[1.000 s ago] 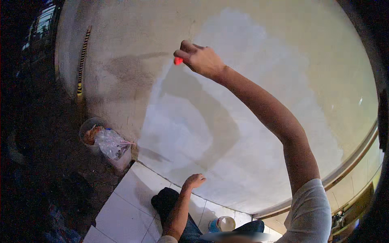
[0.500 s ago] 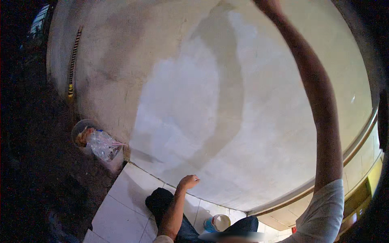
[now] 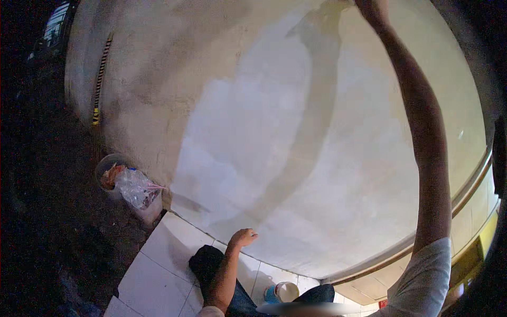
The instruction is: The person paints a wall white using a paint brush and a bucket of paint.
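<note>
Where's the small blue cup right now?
In the head view the blue cup stands on the white floor tiles at the bottom centre, by the person's knee, right of the left hand.

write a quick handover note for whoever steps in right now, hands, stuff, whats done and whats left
Right hand: raised to the top of the wall, mostly cut off by the frame edge; any tool in it is out of view.
Left hand: empty, fingers loosely curled, low by the wall's base.
Small blue cup stands on the white tiles by the knees; bucket with plastic bag sits left.
Done: pale smooth patch mid-wall.
Left: darker, rougher areas at upper left.
</note>
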Tool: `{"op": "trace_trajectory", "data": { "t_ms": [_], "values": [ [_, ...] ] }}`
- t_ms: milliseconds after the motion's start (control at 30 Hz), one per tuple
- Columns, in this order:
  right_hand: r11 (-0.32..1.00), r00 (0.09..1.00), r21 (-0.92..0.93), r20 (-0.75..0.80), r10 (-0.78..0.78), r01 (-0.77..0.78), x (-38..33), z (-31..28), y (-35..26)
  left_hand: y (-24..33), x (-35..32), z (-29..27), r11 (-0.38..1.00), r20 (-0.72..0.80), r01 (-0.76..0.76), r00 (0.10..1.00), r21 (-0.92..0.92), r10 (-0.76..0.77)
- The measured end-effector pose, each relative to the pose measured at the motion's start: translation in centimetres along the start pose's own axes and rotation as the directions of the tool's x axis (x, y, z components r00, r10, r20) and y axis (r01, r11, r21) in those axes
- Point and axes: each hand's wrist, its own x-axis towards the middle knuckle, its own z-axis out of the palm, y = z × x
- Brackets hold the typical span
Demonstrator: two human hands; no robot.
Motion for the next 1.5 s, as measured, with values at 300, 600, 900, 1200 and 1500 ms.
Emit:
{"op": "trace_trajectory", "data": {
  "t_ms": [300, 600, 900, 1200, 1500],
  "values": [
    [0.984, 0.846, 0.166, 0.516, -0.137, 0.058, -16.4, 12.5, -25.0, -1.6, -1.3, -0.9, 0.998, 0.021, 0.041, 0.999, 0.040, -0.042],
    [0.828, 0.697, 0.544, 0.645, -0.313, -0.132, -28.9, 15.7, -38.5, 3.4, 1.3, -1.3, 0.998, -0.032, -0.029, 0.999, -0.055, 0.027],
    [0.963, 0.945, -0.113, 0.250, -0.210, 0.244, -13.3, 10.1, -20.5, 1.3, -0.5, -0.8, 0.999, -0.023, -0.029, 0.999, 0.016, 0.029],
    [0.872, 0.695, 0.482, 0.597, -0.401, 0.089, -25.9, 12.2, -40.4, -1.3, 1.1, 0.8, 0.999, 0.018, -0.028, 0.999, -0.046, 0.028],
    [0.967, 0.993, -0.227, 0.026, -0.111, 0.114, -7.8, 6.1, -19.2, -0.5, -0.3, -0.1, 1.000, 0.045, -0.014, 0.999, -0.001, 0.014]
  ]
}}
